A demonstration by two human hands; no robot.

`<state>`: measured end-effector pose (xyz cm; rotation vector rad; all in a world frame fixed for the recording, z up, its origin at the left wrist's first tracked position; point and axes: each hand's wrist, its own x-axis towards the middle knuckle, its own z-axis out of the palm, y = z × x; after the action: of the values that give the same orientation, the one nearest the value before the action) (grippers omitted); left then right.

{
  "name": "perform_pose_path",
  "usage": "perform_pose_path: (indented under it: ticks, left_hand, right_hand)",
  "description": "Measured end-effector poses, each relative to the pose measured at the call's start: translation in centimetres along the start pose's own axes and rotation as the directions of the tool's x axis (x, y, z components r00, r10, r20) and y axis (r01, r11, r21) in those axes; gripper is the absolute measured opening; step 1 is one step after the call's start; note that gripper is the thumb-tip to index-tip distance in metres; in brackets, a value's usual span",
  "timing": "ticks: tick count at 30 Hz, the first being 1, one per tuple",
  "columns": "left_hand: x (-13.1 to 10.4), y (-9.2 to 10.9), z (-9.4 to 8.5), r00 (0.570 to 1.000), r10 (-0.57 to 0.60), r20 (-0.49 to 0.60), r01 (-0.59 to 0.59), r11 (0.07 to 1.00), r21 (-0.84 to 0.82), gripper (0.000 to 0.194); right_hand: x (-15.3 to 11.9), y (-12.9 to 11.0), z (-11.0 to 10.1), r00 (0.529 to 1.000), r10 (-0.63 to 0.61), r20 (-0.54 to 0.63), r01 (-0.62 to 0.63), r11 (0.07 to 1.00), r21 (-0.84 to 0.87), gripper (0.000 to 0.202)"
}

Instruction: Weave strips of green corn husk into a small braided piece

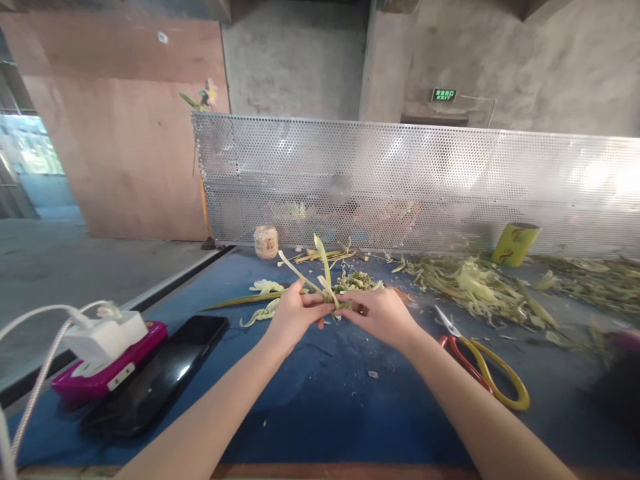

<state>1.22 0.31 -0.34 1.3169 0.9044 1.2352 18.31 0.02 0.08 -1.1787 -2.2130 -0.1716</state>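
Note:
Over the middle of the blue table, my left hand (296, 311) and my right hand (377, 312) meet fingertip to fingertip. Both pinch a small bundle of pale green plant strips (326, 270), whose long flat ends stick up between them. The held part is mostly covered by my fingers. Just behind my hands lies a heap of small curled green pieces (359, 281). Beside my left hand are a pale braided piece (261, 312) and a long green leaf strip (237, 301), both flat on the table.
Scissors with red and yellow handles (483, 367) lie right of my right forearm. At left are a black phone (160, 373) and a magenta power strip (113, 373) with white chargers. A jar (266, 242), a yellow-green can (516, 244) and loose plant strips (470, 287) stand or lie before a perforated metal panel (310, 160).

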Motion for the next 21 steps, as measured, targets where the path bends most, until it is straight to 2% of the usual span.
perform_pose_path:
  ticks: [3, 10, 15, 17, 21]
  left_hand:
    - [-0.03, 0.06, 0.04, 1.0, 0.012, -0.004, -0.012, 0.999, 0.042, 0.104]
    - [0.02, 0.32, 0.05, 0.998, 0.068, -0.006, -0.066, 0.983, 0.174, 0.104]
    - [-0.08, 0.4, 0.07, 0.999, 0.043, 0.023, -0.049, 0.946, 0.32, 0.102]
    - [-0.23, 0.49, 0.18, 0.999, 0.024, 0.045, -0.039, 0.933, 0.358, 0.1]
    - [-0.56, 0.82, 0.32, 0.997, 0.009, 0.082, -0.038, 0.93, 0.366, 0.097]
  right_hand:
    - [0.08, -0.42, -0.1, 0.998, 0.054, 0.022, -0.053, 0.998, -0.036, 0.014]
    - [0.1, -0.54, -0.31, 0.998, -0.001, 0.066, 0.011, 0.99, -0.144, 0.02]
    - [0.13, -0.54, -0.14, 0.991, 0.008, 0.134, 0.025, 0.97, -0.243, 0.027]
    - [0.2, -0.45, -0.03, 0.988, 0.042, 0.148, -0.013, 0.981, -0.192, 0.025]
    - [0.39, -0.05, 0.08, 0.981, 0.091, 0.171, -0.101, 0.994, 0.047, 0.027]
